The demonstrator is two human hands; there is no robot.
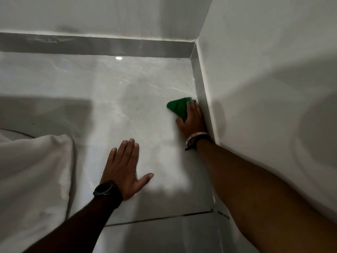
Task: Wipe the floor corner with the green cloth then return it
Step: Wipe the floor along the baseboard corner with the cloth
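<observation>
A small green cloth (177,106) lies flat on the glossy grey floor tile, right beside the skirting of the right-hand wall. My right hand (192,121) presses down on it, fingers covering its right part, with bracelets at the wrist. The floor corner (191,58) where the two walls meet lies farther ahead of the cloth. My left hand (125,168) rests flat on the floor with fingers spread and a black watch on the wrist; it holds nothing.
White fabric (34,176) hangs at the left edge, reaching the floor. A grey skirting strip (94,45) runs along the back wall and another along the right wall (200,84). A grout line (158,219) crosses the floor near me.
</observation>
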